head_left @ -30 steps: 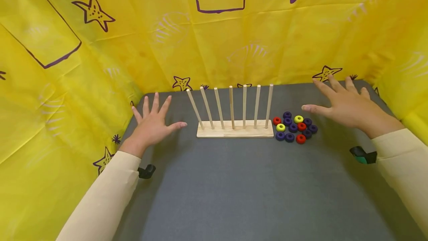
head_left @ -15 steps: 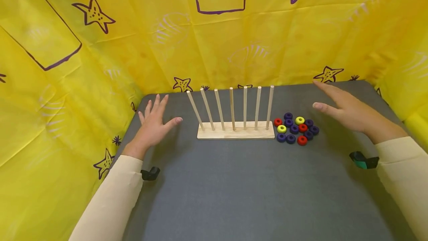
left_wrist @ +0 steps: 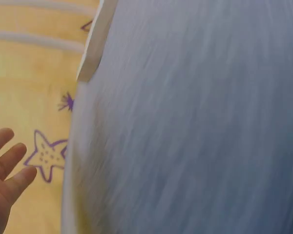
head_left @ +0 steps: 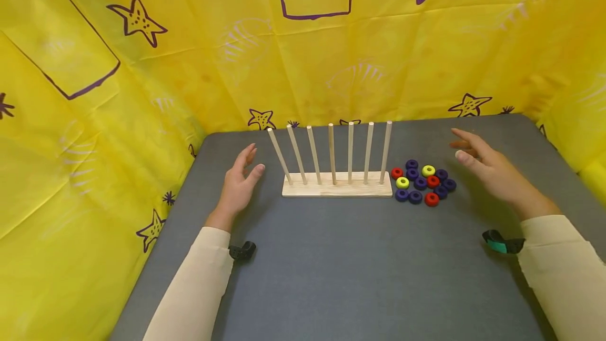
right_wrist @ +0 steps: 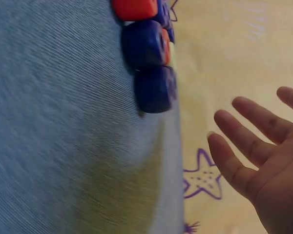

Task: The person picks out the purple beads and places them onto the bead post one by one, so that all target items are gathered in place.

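Note:
A pale wooden rack with a row of several upright pegs stands on the grey table. Against its right end lies a flat cluster of small rings: dark blue rings, red rings and yellow rings. My left hand is left of the rack, fingers loosely bent, holding nothing. My right hand hovers to the right of the rings, its relaxed fingers pointing toward them and holding nothing. In the right wrist view, its spread fingers are apart from the blue rings. All the pegs are bare.
A yellow cloth with purple starfish drawings hangs behind the table and along both sides. The grey table stretches toward me in front of the rack. Dark devices are strapped at both wrists, such as the left wrist camera.
Both hands have come inward and lower, the left toward the rack and the right toward the rings. Their widely spread fingers have relaxed. Rack and rings keep their places on the table.

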{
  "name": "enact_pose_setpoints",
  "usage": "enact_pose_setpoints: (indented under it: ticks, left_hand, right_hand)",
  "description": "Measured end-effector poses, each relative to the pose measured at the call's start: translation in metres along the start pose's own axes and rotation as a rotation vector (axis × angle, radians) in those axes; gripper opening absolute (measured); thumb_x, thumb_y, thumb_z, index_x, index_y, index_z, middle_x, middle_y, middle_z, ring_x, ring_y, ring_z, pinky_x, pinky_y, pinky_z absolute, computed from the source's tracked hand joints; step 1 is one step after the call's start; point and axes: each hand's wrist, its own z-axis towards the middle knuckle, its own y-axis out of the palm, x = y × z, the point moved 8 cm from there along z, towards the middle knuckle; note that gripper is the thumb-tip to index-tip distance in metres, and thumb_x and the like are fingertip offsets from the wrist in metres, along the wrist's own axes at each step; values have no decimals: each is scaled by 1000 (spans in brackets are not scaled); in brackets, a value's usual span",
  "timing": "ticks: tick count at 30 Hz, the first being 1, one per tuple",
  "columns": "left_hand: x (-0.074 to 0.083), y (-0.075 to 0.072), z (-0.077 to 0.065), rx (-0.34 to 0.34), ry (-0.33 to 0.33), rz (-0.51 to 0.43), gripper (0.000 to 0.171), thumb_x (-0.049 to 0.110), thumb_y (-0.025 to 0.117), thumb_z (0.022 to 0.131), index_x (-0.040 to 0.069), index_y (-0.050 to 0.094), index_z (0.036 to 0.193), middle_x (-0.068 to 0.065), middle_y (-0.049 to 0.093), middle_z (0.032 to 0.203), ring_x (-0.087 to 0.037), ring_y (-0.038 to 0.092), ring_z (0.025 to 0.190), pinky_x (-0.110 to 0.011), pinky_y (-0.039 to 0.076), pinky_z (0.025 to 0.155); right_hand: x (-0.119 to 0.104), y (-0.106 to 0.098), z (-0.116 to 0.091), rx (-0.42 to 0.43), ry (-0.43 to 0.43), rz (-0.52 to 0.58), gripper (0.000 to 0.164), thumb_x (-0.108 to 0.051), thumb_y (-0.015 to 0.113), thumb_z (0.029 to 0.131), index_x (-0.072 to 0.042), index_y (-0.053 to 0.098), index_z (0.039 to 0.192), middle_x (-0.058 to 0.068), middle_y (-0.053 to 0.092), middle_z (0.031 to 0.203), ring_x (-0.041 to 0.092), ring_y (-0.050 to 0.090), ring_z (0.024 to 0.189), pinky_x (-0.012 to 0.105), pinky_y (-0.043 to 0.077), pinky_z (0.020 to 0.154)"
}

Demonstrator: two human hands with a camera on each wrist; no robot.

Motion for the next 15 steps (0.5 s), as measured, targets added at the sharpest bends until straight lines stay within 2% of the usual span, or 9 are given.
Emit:
enact_pose_setpoints:
  ticks: [2,4,7,9,12,15]
  left_hand:
    - [6,8,-2,10,-3,-57,61,29,62,114,6,41,166,-23,52,160,-39,49,147,-64,38,118]
    - [6,17,-1,25,-12,-134,57,26,61,115,5,43,165,-24,54,157,-42,51,145,-61,39,118]
    - [3,28,2,58,-32,-252,53,29,54,118,3,44,163,-27,57,152,-46,54,141,-58,42,117]
    - [-5,37,6,85,-40,-327,53,32,49,119,2,45,162,-25,60,150,-46,57,137,-59,44,114]
    - [-7,47,9,107,-64,-429,54,36,40,121,0,47,160,-25,63,146,-42,62,131,-60,47,111]
    - [-10,55,9,115,-97,-552,61,45,35,120,-1,50,157,-27,66,141,-37,67,121,-55,52,107]
  right_hand:
    - [6,3,-1,20,-1,15,58,-17,45,119,-12,26,173,18,54,154,31,53,127,10,36,88]
    - [10,6,-2,40,-19,49,56,-16,45,118,-7,29,172,0,59,147,16,57,124,8,39,89]
    - [18,10,-4,72,-38,118,52,-14,44,119,-3,34,169,-23,59,135,-4,57,115,10,46,88]
    - [24,14,-5,82,-38,173,51,-13,44,119,-2,35,168,-27,60,131,-2,60,114,11,50,87]
    - [33,20,-8,95,-16,229,51,-13,46,118,-4,37,168,-22,65,130,1,64,112,12,52,87]
    - [41,24,-11,99,2,266,50,-12,49,117,-5,41,166,-17,68,130,3,65,112,12,52,89]
